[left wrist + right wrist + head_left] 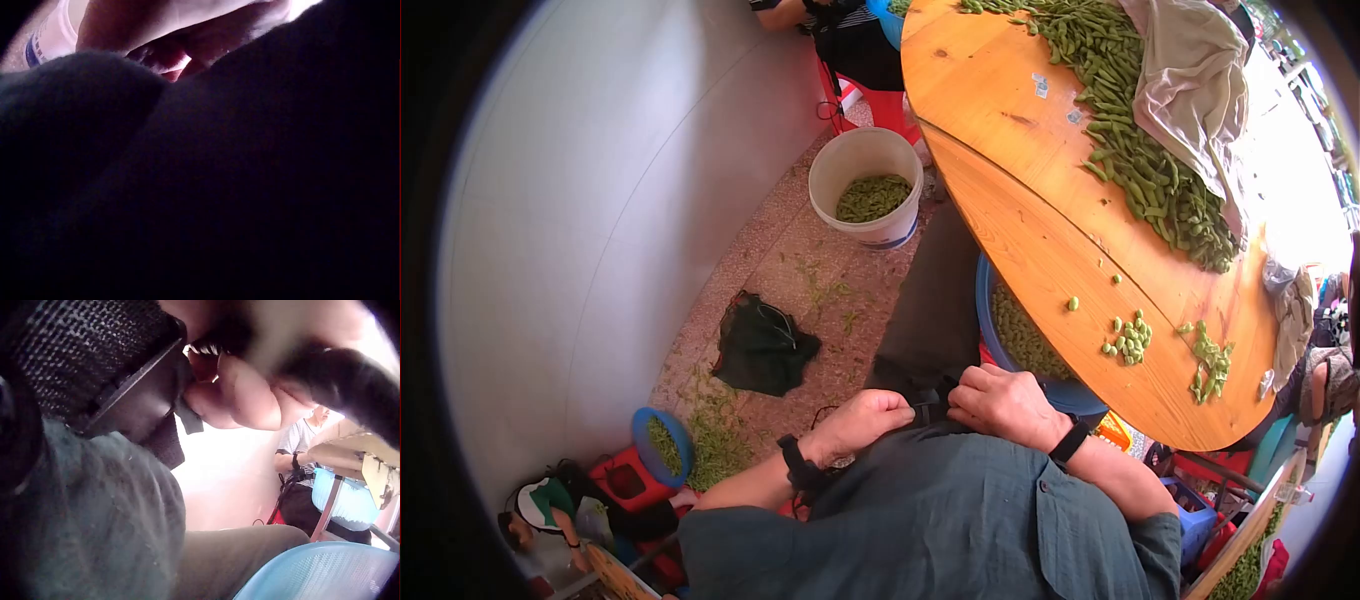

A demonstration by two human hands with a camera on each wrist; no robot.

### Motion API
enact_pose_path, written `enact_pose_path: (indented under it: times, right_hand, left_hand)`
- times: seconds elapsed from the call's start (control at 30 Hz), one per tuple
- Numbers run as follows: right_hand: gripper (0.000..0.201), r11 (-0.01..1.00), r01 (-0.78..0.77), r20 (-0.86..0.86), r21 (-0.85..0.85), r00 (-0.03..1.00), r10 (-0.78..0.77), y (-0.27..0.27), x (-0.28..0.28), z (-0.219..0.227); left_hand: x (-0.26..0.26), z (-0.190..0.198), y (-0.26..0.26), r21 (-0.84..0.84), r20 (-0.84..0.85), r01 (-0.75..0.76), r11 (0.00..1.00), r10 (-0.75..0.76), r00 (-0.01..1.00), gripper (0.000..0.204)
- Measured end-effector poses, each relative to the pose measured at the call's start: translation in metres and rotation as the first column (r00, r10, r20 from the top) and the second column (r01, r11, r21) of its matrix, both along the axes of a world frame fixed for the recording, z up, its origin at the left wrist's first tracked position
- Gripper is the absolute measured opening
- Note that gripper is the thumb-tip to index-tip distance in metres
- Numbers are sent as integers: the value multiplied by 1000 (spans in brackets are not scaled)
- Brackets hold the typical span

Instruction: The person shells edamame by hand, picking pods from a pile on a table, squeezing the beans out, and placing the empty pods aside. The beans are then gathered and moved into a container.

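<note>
Both my hands are at my waist, against my grey-green shirt [940, 520]. My left hand [870, 415] is curled into a fist, its fingers closed on a black strap with a buckle [930, 408]. My right hand [1000, 400] pinches the same strap from the other side. In the right wrist view its fingertips [244, 394] press on the black buckle and webbing [144, 406]. The left wrist view is nearly all dark cloth, with only the fingers [175, 56] lit at the top. Each wrist wears a black band.
A blue basin [990, 340] of shelled green beans sits on my lap under the round wooden table [1000, 150]. On the table lie a heap of green pods [1140, 170], a cloth [1190, 80] and small bean piles [1135, 338]. A white bucket [866, 185] and a black bag [762, 345] stand on the floor.
</note>
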State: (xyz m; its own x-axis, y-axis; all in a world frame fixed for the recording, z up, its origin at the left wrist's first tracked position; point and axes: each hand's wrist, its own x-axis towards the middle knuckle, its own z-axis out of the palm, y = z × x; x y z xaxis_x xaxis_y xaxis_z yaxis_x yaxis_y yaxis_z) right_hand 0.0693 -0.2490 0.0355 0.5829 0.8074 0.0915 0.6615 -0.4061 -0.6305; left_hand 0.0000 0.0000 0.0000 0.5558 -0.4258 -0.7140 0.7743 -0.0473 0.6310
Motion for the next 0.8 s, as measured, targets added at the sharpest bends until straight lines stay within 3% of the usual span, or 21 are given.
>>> enact_pose_path:
  times: [0.2, 0.37, 0.6, 0.8]
  right_hand:
    - [21, 996, -87, 100, -29, 991, 90, -2, 1, 4]
    - [25, 998, -30, -13, -59, 999, 30, -12, -2, 4]
    - [22, 1000, -9, -112, 12, 994, 10, -16, 1, 4]
    - [15, 993, 115, -130, 26, 985, -111, -11, 5, 8]
  left_hand:
    - [2, 14, -2, 266, 148, 89, 960, -132, 980, 19]
    - [3, 19, -8, 403, 247, 76, 912, -188, 951, 27]
    - [1, 22, -10, 466, 330, 44, 884, -220, 918, 26]
    - [-1, 26, -11, 503, 396, 31, 864, -263, 880, 25]
